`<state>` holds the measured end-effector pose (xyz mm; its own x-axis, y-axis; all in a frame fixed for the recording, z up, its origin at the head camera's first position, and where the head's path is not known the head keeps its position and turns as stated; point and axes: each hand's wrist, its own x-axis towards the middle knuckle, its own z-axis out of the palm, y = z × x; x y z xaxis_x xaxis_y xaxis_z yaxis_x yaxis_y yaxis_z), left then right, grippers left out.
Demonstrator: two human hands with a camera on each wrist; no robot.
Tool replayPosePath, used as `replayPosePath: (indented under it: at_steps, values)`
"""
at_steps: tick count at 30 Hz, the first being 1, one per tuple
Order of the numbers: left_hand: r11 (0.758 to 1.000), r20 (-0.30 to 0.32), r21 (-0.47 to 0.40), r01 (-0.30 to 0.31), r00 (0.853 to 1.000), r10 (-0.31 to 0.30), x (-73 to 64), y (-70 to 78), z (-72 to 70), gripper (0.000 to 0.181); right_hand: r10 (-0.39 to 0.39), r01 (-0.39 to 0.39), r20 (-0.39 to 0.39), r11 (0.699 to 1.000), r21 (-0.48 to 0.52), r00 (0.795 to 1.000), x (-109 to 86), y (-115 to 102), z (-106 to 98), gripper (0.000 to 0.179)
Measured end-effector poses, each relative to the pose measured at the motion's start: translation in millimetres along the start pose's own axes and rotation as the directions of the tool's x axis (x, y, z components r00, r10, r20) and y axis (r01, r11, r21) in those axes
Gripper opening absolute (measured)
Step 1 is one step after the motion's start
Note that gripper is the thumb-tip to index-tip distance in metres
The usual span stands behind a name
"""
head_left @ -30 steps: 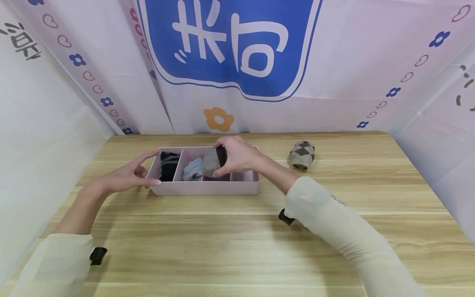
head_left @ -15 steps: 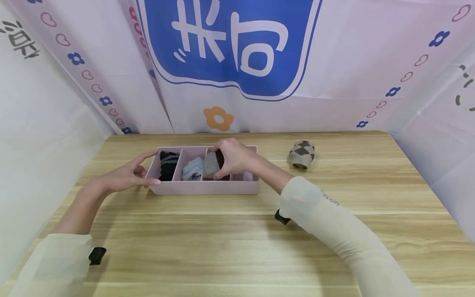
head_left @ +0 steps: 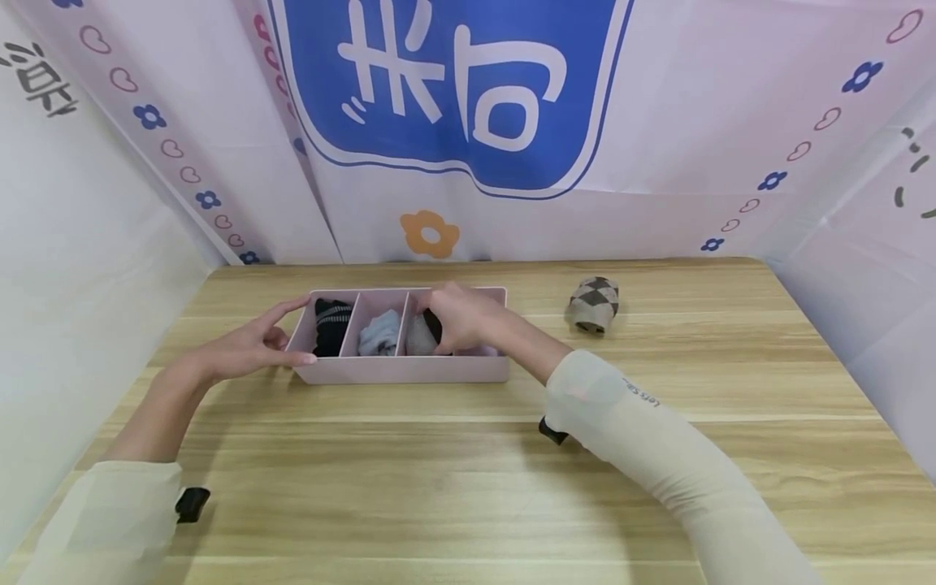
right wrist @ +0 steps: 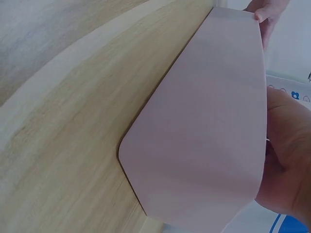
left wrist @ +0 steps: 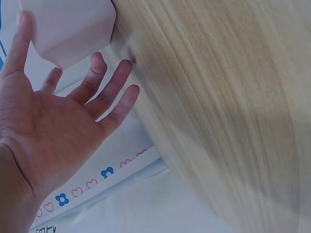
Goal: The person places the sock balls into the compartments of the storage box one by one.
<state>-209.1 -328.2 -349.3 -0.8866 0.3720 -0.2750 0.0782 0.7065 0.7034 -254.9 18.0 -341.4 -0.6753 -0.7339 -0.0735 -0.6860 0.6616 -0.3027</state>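
Note:
A pale pink divided storage box [head_left: 409, 371] stands on the wooden table. My left hand [head_left: 252, 349] holds its left end, thumb at the front corner and index finger at the back; the other fingers are spread clear of it in the left wrist view. My right hand [head_left: 464, 315] reaches into the third compartment, fingers round a rolled grey and dark sock [head_left: 420, 335], partly hidden by the hand. A black rolled sock [head_left: 333, 327] lies in the leftmost compartment, a light blue one [head_left: 380, 333] in the second. The box wall hides the right fingertips in the right wrist view.
A rolled argyle sock [head_left: 595, 305] in beige and brown lies on the table [head_left: 468, 479] to the right of the box. Behind the table hangs a printed white cloth [head_left: 621, 219], with more cloth at both sides.
My right hand has lowered the grey sock into the third compartment and shifted slightly right. The left hand stays at the box's end, and the argyle sock has not moved.

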Motion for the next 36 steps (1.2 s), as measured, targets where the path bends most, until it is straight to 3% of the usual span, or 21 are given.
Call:
replayPosePath:
  at_steps: [6,14,21,29,32,36]
  values:
    - [1.0,0.0,-0.006,0.009,1.0,-0.009,0.2,-1.0,0.9,0.101,0.011,-0.011,0.031,1.0,0.004,0.999,-0.1,0.2,1.2,0.068]
    - [1.0,-0.002,0.001,0.014,1.0,-0.014,-0.5,-0.2,1.0,0.102,-0.037,0.035,0.033,0.998,0.059,0.999,-6.6,2.9,-1.3,0.064]
    - [1.0,-0.006,0.0,0.013,1.0,-0.013,0.3,0.0,0.9,0.101,-0.092,0.096,-0.043,0.988,0.118,0.995,-18.4,8.4,-8.9,0.055]
    - [1.0,-0.007,0.002,0.006,1.0,-0.006,2.8,-1.0,1.3,0.101,-0.108,0.146,-0.175,0.965,0.219,0.979,-45.4,25.6,-21.1,0.046]
    - [1.0,-0.006,0.002,0.006,1.0,-0.006,3.0,-1.1,1.1,0.101,-0.1,0.153,-0.23,0.963,0.222,0.968,-57.8,33.7,-24.2,0.042]
    - [1.0,0.0,0.009,0.008,1.0,-0.008,3.2,-1.2,0.6,0.101,-0.04,0.099,-0.255,0.969,0.227,0.966,-76.5,43.9,-27.7,0.044]
